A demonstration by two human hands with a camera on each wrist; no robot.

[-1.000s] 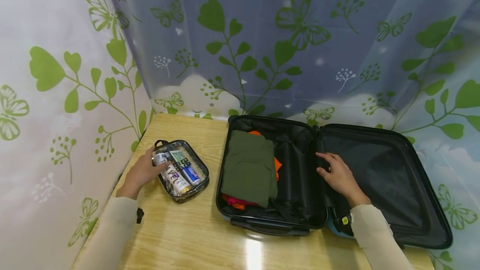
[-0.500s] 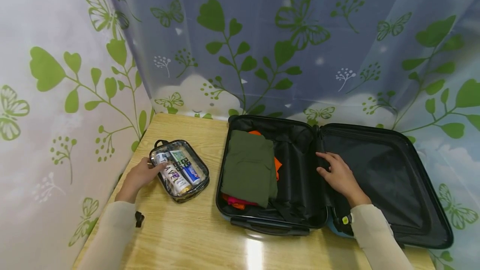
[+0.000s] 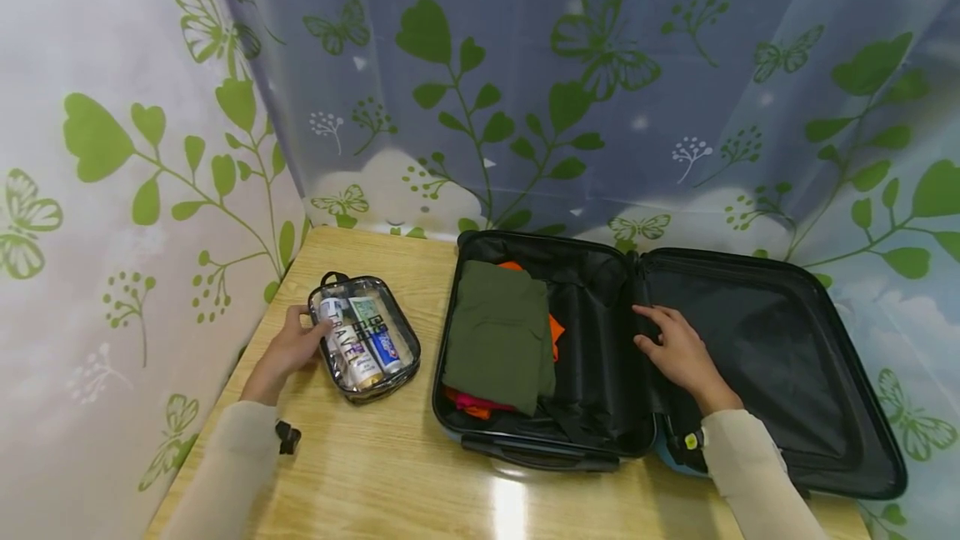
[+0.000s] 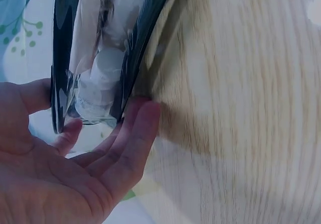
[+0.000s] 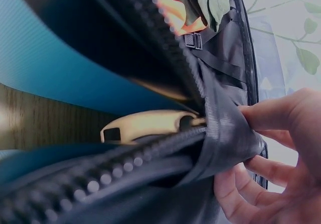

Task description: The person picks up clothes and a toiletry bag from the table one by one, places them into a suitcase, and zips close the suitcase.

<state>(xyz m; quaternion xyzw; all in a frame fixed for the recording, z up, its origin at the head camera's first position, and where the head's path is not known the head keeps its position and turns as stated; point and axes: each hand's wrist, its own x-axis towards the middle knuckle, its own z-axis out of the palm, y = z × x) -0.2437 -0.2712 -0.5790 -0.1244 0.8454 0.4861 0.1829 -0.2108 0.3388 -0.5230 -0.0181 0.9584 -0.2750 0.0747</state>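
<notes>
A clear toiletry bag (image 3: 401, 340) with black trim and the word TRAVEL lies at the left of the table, tubes and a white bottle visible inside. My left hand (image 3: 290, 347) grips its left end, thumb over the top side and fingers curled under the lower edge, as the left wrist view shows. An open black-lined suitcase (image 3: 596, 357) stands at centre right. Across its hinge lining (image 5: 225, 123) rests my right hand (image 3: 681, 354), fingers loosely extended, with thumb and fingertips touching the fabric. In the suitcase's left half lies folded dark green clothing (image 3: 498, 336).
Orange clothing (image 3: 556, 332) and red clothing (image 3: 487, 402) show under the green. The suitcase lid (image 3: 757, 357) lies flat to the right, and a carry handle (image 3: 540, 454) faces the table's front. Patterned curtains (image 3: 517, 90) enclose the table (image 3: 375, 473) at the back and left.
My left hand first slides slightly left along the toiletry bag, then moves back right with fingers under its edge. The bag's left end has shifted a little right and up. The right hand stays put.
</notes>
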